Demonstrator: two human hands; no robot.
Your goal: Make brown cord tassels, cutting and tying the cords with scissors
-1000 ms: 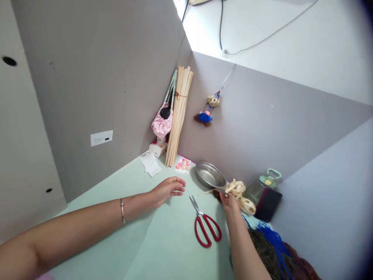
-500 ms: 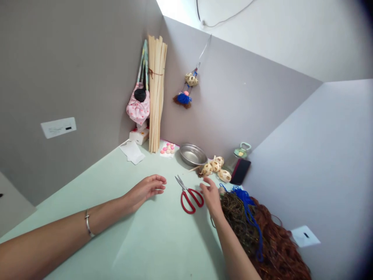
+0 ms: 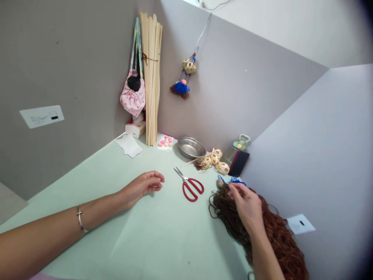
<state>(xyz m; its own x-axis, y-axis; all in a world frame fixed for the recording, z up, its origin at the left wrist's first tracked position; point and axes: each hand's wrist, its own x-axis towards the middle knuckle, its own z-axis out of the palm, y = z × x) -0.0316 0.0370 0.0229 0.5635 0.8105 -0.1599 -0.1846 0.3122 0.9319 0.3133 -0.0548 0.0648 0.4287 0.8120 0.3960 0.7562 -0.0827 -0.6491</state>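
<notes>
My left hand (image 3: 145, 184), a bangle on its wrist, is at the table with fingers loosely curled and apart from one another. It holds nothing. To its right lies a pair of red-handled scissors (image 3: 190, 186), blades slightly parted. My right hand (image 3: 247, 204) is at the far end of a heap of brown yarn (image 3: 279, 237), thumb and fingers drawn together. What sits between those fingertips cannot be made out. Blue cord (image 3: 238, 181) shows just beyond the hand, most of it hidden. Woven strip balls (image 3: 215, 158) lie farther back.
Along the back stand a steel bowl (image 3: 191, 147), pink beads on paper (image 3: 166, 142), a bottle (image 3: 232, 152) and a leaning phone (image 3: 239, 163). Wooden strips (image 3: 151, 77) lean in the corner beside a pink bag (image 3: 133, 97). A tasselled ornament (image 3: 183, 83) hangs on the wall.
My right hand has moved right, from beside the scissors to over the yarn heap, and its fingers have come together. My left hand stays nearly where it was. The view has tilted slightly.
</notes>
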